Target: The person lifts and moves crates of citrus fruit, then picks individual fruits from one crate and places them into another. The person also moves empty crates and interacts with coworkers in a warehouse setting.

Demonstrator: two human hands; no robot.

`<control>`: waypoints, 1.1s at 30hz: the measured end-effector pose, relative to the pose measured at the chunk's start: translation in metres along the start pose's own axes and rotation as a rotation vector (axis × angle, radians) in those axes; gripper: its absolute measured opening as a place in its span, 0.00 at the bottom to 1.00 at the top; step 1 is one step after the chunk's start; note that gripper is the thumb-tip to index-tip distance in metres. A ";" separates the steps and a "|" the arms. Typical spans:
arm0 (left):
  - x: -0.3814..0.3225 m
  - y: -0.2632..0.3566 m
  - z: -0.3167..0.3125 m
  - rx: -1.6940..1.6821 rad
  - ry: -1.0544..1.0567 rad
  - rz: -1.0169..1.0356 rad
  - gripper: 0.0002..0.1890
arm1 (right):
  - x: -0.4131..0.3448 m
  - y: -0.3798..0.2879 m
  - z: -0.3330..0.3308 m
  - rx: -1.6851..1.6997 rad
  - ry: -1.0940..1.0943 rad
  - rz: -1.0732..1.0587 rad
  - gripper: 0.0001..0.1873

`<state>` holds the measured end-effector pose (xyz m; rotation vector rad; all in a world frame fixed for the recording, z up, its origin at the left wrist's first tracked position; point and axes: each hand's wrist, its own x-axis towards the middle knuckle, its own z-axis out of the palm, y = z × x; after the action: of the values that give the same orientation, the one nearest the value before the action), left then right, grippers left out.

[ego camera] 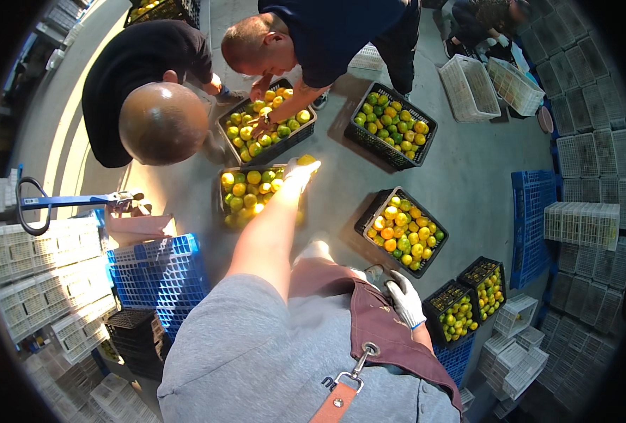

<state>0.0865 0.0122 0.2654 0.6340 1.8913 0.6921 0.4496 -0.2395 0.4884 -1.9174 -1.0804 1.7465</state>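
Observation:
My left hand (303, 173), in a white glove and washed out by sunlight, reaches out over the right end of a black plastic crate (218, 196) full of green and yellow-orange citrus fruit. A yellow-green citrus fruit (306, 159) is in its fingers. My right hand (405, 300) hangs low beside my maroon apron (363, 317), in a white glove with dark fingers. Its fingers are spread and nothing shows in them. Closest to it is another black crate (363, 228) of citrus on the floor, ahead and apart from the hand.
Two people bend over at the far side; one's hands (262, 127) are in a citrus crate (278, 152). Another full crate (392, 158) stands to the right. Blue pallets (157, 275) and white crates (48, 248) line the left; stacked crates (582, 224) line the right.

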 end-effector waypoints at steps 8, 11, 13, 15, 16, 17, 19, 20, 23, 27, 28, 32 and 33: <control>0.021 -0.043 0.037 0.058 -0.180 -0.024 0.33 | -0.010 0.009 -0.005 0.070 0.040 -0.010 0.28; 0.036 -0.053 0.101 -1.398 -0.439 -0.705 0.27 | -0.014 0.012 -0.012 0.042 0.041 -0.048 0.28; -0.003 -0.080 0.109 -0.340 -0.444 -0.041 0.27 | -0.017 0.017 -0.020 0.076 0.018 -0.003 0.29; -0.040 -0.066 0.118 -0.187 -0.460 0.088 0.26 | -0.022 0.026 -0.032 -0.010 0.036 -0.092 0.29; -0.059 -0.056 0.119 -0.166 -0.474 0.130 0.26 | -0.026 0.033 -0.039 -0.045 0.044 -0.116 0.29; -0.076 -0.043 0.119 -0.149 -0.487 0.164 0.26 | -0.030 0.041 -0.047 -0.003 0.046 -0.114 0.29; -0.100 -0.021 0.121 -0.157 -0.479 0.203 0.27 | -0.036 0.060 -0.063 -0.009 0.080 -0.163 0.28; -0.105 -0.010 0.125 -0.199 -0.444 0.206 0.27 | -0.041 0.071 -0.071 0.240 -0.008 0.004 0.28; -0.093 0.040 0.156 -0.430 -0.244 0.262 0.25 | -0.053 0.102 -0.092 0.122 0.053 -0.158 0.29; -0.064 0.118 0.193 -0.568 -0.124 0.458 0.28 | -0.075 0.136 -0.115 0.338 0.073 0.007 0.28; -0.062 0.136 0.201 -0.620 0.001 0.343 0.31 | -0.079 0.143 -0.119 0.414 0.079 0.019 0.28; -0.085 0.168 0.227 -0.893 0.074 0.401 0.30 | -0.087 0.161 -0.128 0.759 0.128 0.042 0.26; -0.102 0.149 0.228 -0.826 -0.078 0.271 0.25 | -0.086 0.163 -0.129 0.824 0.157 0.077 0.26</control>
<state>0.3528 0.0893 0.3527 0.3626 1.2809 1.4841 0.6254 -0.3768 0.4617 -1.5218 -0.1584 1.6651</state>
